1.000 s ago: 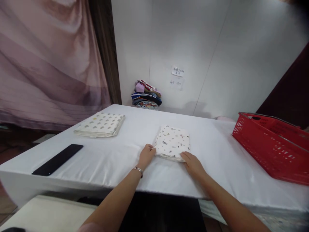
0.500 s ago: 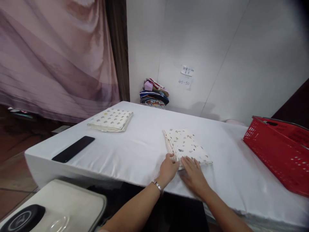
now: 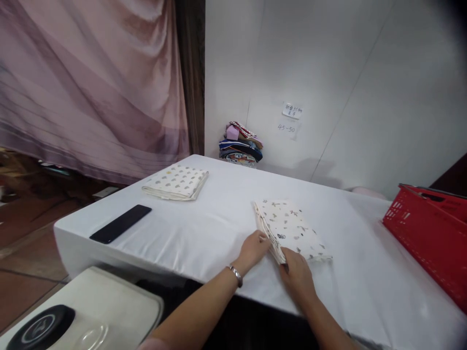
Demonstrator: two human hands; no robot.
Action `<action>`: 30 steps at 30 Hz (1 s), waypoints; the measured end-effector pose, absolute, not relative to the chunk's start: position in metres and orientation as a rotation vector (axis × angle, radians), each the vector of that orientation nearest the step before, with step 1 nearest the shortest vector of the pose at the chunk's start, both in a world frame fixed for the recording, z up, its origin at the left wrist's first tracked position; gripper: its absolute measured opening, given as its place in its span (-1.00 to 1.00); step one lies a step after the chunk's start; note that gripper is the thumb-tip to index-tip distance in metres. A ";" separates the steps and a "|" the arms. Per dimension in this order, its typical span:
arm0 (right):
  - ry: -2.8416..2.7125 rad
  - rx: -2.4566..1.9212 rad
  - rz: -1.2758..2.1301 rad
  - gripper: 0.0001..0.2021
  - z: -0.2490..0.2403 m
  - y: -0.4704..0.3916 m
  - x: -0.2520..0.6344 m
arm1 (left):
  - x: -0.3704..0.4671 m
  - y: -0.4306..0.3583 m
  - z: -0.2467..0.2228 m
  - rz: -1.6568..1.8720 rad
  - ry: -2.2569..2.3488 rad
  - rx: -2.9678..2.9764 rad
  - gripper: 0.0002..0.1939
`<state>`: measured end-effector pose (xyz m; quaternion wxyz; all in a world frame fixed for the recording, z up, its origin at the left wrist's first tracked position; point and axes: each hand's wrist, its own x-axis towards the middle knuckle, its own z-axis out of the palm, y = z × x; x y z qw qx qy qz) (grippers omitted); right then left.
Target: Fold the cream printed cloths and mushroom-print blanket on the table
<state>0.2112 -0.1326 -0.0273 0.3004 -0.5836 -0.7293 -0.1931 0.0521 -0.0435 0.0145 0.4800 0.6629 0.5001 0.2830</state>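
A folded cream cloth with small printed figures (image 3: 292, 226) lies on the white-covered table (image 3: 222, 218), its layered edge facing left. My left hand (image 3: 255, 248), with a silver bracelet at the wrist, pinches that layered edge. At the near corner my right hand (image 3: 297, 272) grips the cloth, fingers curled round it and the thumb side hidden. Farther left sits another folded cream cloth with grey heart-like shapes (image 3: 177, 181), touched by neither hand.
A black phone-like slab (image 3: 121, 223) rests near the table's left front edge. On the right stands a red basket (image 3: 430, 238). Folded fabrics are stacked (image 3: 241, 145) by the wall. A cream case-like object (image 3: 109, 301) is at the lower left.
My right hand has gone from lying flat on the cloth to gripping its near corner. The cloth's layered left edge is now lifted and more visible. The view has shifted slightly left.
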 end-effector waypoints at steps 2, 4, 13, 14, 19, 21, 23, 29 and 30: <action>-1.925 -1.554 -0.523 -0.58 -0.028 -0.134 0.212 | 0.042 -0.020 0.022 0.723 1.349 1.725 -0.77; -1.927 -1.556 -0.512 -0.58 -0.028 -0.135 0.211 | 0.036 0.005 0.030 0.718 1.469 1.799 -0.75; -1.980 -1.537 -0.491 -0.52 -0.027 -0.136 0.209 | 0.066 0.090 0.045 0.618 1.555 1.970 -0.52; -1.983 -1.539 -0.488 -0.51 -0.026 -0.136 0.209 | 0.071 0.097 0.044 0.588 1.549 1.981 -0.51; -2.007 -1.530 -0.460 -0.41 -0.021 -0.139 0.208 | 0.092 0.127 0.038 0.421 1.524 2.016 -0.53; -2.021 -1.538 -0.445 -0.39 -0.022 -0.142 0.208 | 0.095 0.137 0.037 0.376 1.506 2.018 -0.54; -2.052 -1.552 -0.448 -0.40 -0.024 -0.144 0.209 | 0.091 0.146 0.037 0.363 1.495 2.013 -0.55; -2.198 -1.411 -0.480 -0.52 -0.018 -0.103 0.240 | 0.033 0.151 0.037 0.478 1.643 1.921 -0.57; -2.197 -1.422 -0.465 -0.54 -0.015 -0.089 0.249 | 0.021 0.146 0.036 0.498 1.693 1.891 -0.59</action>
